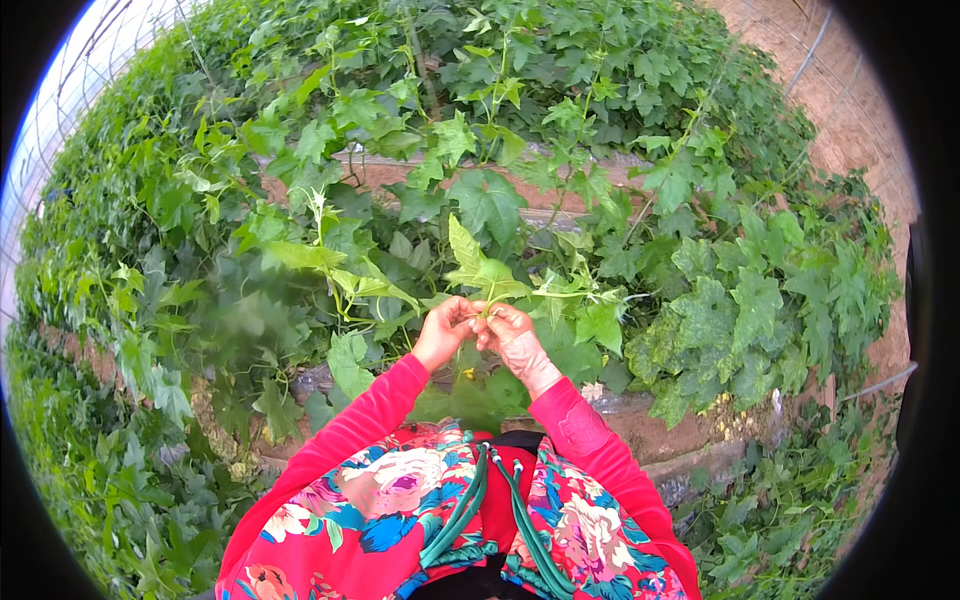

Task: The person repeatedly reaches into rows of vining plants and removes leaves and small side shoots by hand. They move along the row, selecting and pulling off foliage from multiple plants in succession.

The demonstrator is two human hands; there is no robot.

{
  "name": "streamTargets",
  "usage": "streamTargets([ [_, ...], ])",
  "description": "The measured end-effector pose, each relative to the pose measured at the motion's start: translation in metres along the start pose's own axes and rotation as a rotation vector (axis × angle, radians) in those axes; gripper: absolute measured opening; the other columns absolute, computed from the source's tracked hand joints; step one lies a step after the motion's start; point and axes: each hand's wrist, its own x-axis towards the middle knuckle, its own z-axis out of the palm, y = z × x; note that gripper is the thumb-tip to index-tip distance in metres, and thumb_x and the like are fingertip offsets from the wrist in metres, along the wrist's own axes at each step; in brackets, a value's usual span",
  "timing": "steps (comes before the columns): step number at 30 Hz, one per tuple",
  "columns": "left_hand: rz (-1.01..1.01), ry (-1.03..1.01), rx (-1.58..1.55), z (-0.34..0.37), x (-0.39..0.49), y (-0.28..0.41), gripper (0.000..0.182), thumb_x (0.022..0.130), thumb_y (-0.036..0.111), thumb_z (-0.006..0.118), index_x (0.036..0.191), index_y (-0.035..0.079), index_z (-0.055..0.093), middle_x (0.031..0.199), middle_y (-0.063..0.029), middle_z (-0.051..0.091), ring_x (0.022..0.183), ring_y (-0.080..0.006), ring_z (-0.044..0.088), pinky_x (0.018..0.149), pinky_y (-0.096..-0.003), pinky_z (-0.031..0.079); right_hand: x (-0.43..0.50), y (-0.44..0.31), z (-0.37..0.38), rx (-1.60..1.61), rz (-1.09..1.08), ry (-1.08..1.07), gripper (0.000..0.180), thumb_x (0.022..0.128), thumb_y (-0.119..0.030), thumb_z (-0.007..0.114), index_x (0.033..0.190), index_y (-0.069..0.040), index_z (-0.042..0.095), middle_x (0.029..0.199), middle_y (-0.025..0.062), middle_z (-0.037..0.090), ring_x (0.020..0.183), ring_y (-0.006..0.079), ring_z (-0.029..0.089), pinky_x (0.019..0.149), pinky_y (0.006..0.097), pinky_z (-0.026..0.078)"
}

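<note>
Both my hands meet in front of my chest at a green climbing vine. My left hand (444, 330) pinches with thumb and forefinger near the stem. My right hand (514, 339) grips the vine stem (491, 298) between its fingertips, close against the left fingers. Above the fingers, a pale green leaf (466, 247) stands upright. From there a young shoot (570, 293) with a budded tip reaches to the right. Another light green shoot (320, 214) rises left of my hands. What exactly lies between the left fingertips is too small to tell.
Dense lobed foliage (727, 322) surrounds me, some leaves mottled. Thin upright strings or stems carry vines ahead. Soil strips with plastic film (547, 196) show between the rows. Wire netting (97, 45) stands at the upper left, and bare earth (847, 120) lies at the right.
</note>
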Motion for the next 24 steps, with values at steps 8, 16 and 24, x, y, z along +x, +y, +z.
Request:
streamTargets([
  [8, -0.058, 0.099, 0.048, 0.015, 0.004, -0.007, 0.01, 0.085, -0.004, 0.057, 0.092, 0.003, 0.055, 0.08, -0.0012, 0.059, 0.071, -0.0067, 0.057, 0.06, -0.0219, 0.048, -0.009, -0.004, -0.01, -0.467, -0.153, 0.165, 0.021, 0.083, -0.002, 0.055, 0.102, 0.006, 0.057, 0.074, 0.0088, 0.065, 0.055, 0.0092, 0.056, 0.049, 0.0221, 0.046],
  [16, -0.061, 0.158, 0.061, 0.023, 0.002, 0.001, 0.01, 0.085, -0.003, 0.057, 0.092, 0.003, 0.056, 0.08, -0.0004, 0.059, 0.07, -0.0065, 0.056, 0.06, -0.0214, 0.048, -0.015, 0.001, -0.004, -0.504, -0.341, 0.23, 0.009, 0.082, -0.003, 0.058, 0.09, 0.001, 0.06, 0.071, 0.0066, 0.064, 0.059, 0.0099, 0.058, 0.051, 0.025, 0.047],
  [24, -0.034, 0.154, 0.362, 0.006, -0.001, 0.007, 0.01, 0.085, -0.005, 0.054, 0.091, 0.004, 0.055, 0.077, 0.0028, 0.055, 0.067, -0.005, 0.051, 0.058, -0.0214, 0.046, -0.02, -0.044, -0.022, -1.282, -0.755, 0.473, 0.004, 0.074, -0.008, 0.058, 0.077, -0.008, 0.055, 0.07, 0.0119, 0.06, 0.064, 0.0317, 0.059, 0.057, 0.0395, 0.048],
])
